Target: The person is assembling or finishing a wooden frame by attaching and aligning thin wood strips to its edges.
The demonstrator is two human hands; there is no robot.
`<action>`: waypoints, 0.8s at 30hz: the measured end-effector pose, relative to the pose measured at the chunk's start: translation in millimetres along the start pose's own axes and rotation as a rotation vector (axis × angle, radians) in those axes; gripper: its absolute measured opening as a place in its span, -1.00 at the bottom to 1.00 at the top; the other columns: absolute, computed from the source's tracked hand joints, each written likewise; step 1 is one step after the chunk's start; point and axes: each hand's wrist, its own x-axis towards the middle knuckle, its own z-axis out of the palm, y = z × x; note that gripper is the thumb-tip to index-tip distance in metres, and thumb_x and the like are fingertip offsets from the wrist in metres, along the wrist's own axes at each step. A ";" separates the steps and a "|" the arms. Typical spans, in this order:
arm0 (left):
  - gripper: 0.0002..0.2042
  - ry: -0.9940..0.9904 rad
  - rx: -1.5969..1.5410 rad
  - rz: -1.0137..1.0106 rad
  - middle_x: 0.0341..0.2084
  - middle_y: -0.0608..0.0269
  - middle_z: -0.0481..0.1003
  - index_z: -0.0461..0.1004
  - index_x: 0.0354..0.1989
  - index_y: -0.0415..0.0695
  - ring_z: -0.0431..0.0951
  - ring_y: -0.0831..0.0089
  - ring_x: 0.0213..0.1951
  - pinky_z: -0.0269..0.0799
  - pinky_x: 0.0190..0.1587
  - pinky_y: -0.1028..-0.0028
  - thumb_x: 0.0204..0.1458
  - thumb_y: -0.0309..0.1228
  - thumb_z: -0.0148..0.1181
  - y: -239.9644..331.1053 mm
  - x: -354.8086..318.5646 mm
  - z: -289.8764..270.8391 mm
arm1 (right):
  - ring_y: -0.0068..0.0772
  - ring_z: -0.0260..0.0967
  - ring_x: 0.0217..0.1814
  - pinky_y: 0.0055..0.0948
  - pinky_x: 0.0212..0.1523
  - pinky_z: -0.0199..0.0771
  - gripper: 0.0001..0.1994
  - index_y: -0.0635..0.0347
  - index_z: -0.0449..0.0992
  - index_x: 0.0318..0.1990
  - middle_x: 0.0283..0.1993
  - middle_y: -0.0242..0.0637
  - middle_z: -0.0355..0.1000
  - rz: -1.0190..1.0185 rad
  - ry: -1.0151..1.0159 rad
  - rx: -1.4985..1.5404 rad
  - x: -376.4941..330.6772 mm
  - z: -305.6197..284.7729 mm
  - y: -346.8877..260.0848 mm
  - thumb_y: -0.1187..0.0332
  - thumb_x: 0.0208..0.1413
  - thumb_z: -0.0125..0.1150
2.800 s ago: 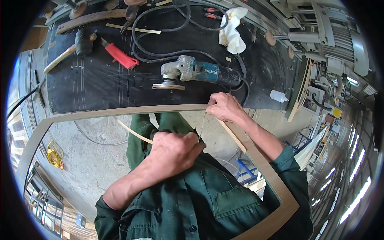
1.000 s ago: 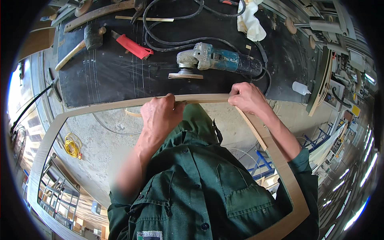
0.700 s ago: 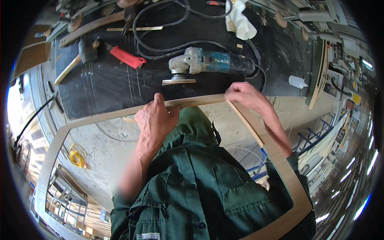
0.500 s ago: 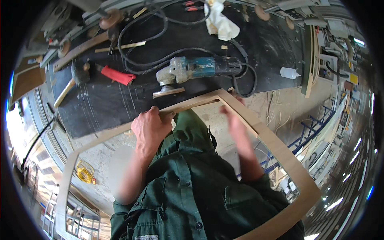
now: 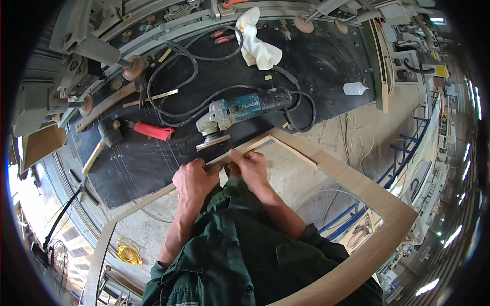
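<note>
A person in dark green work clothes point(image 5: 219, 255) had both bare hands on the far bar of a large wooden frame point(image 5: 352, 181), which surrounded the front of the body and ran along the near edge of a black-topped table point(image 5: 337, 56). The left hand point(image 5: 194, 181) was curled over that bar, its fingers bent to the far side and its thumb turned toward the right, gripping the wood. The right hand point(image 5: 251, 171) was just beside it, with fingers bent and thumb at the bar; whether it pinched the frame itself or something thin along the edge could not be told. A pale wooden strip point(image 5: 298, 153) lay along the inner edge of the right bar, next to the far corner. On the table, just beyond the hands, an angle grinder point(image 5: 250, 104) lay on its side, its disc toward the left and its black cable point(image 5: 287, 76) looped around it. To its left were a red-handled blade tool point(image 5: 154, 131) and, farther left, a dark-headed mallet point(image 5: 109, 132). A crumpled white cloth point(image 5: 258, 46) lay at the far side, and a small white bottle point(image 5: 353, 88) lay near the right end. A yellow cord point(image 5: 128, 251) was coiled on the floor at the left.
</note>
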 end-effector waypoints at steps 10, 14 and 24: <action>-0.46 -0.031 -0.025 -0.001 -0.57 -0.05 0.63 0.68 -0.49 -0.14 0.69 -0.09 -0.42 0.57 -0.32 0.05 -0.06 0.19 0.51 -3.9 3.7 -2.0 | -0.45 0.46 -0.65 -0.45 -0.59 0.51 -0.50 0.14 0.60 -0.27 -0.51 -0.26 0.56 0.014 0.272 0.026 33.8 -55.2 -24.9 -0.14 0.13 0.57; -0.46 -0.019 -0.013 0.017 -0.57 -0.05 0.63 0.69 -0.48 -0.14 0.69 -0.08 -0.42 0.58 -0.31 0.05 -0.08 0.19 0.51 -3.5 4.3 -1.4 | -0.45 0.46 -0.64 -0.46 -0.61 0.47 -0.51 0.11 0.56 -0.33 -0.52 -0.29 0.54 0.088 0.226 0.195 27.9 -46.9 -23.1 -0.15 0.16 0.54; -0.51 -0.030 0.000 -0.007 -0.56 -0.08 0.63 0.69 -0.49 -0.15 0.71 -0.09 -0.40 0.59 -0.30 0.07 -0.08 0.12 0.52 -5.0 4.4 -4.6 | -0.50 0.43 -0.65 -0.48 -0.63 0.36 -0.57 0.16 0.58 -0.44 -0.54 -0.29 0.55 0.154 -0.022 0.067 2.0 0.3 10.1 0.01 0.19 0.58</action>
